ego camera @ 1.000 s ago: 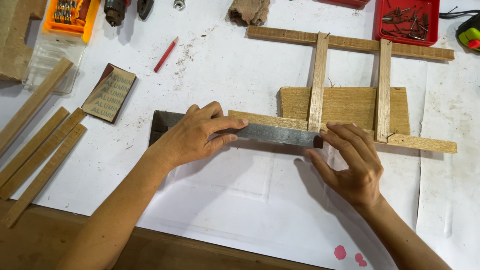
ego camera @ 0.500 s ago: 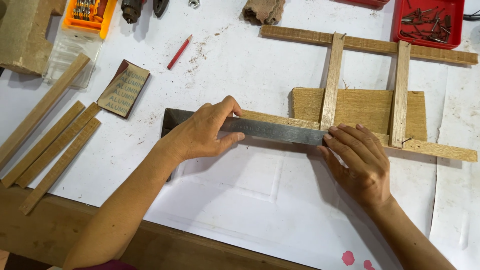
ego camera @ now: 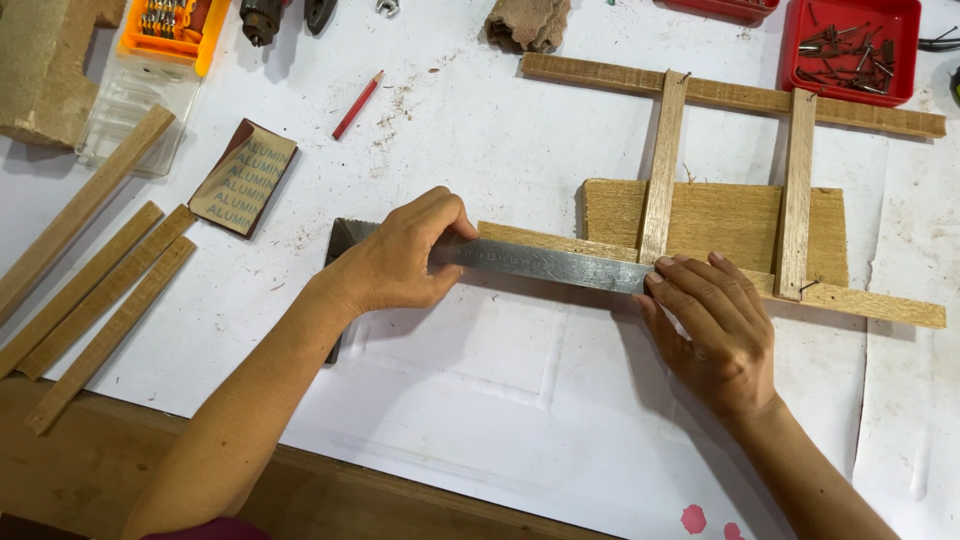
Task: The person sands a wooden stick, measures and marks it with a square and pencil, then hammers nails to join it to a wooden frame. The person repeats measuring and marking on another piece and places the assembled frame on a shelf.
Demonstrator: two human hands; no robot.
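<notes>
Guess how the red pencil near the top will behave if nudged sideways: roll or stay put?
The red pencil lies flat on white paper, so it will probably roll if its barrel is round, less if faceted; I cannot tell which. It looks thin and light, so likely easy to flick away.

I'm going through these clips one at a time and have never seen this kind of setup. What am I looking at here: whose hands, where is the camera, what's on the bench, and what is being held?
There is no machine: a person works with bare hands, and the one camera sits on their head, looking down at a paper-covered bench. The left hand presses a steel try square flat along the near rail of a wooden ladder-like frame. The right hand rests its fingertips at the blade's far end on that rail. A wooden board lies under the frame. Around it: loose wooden strips, a sheet of sandpaper, a red pencil, a red tray of nails and an orange case of bits.
</notes>
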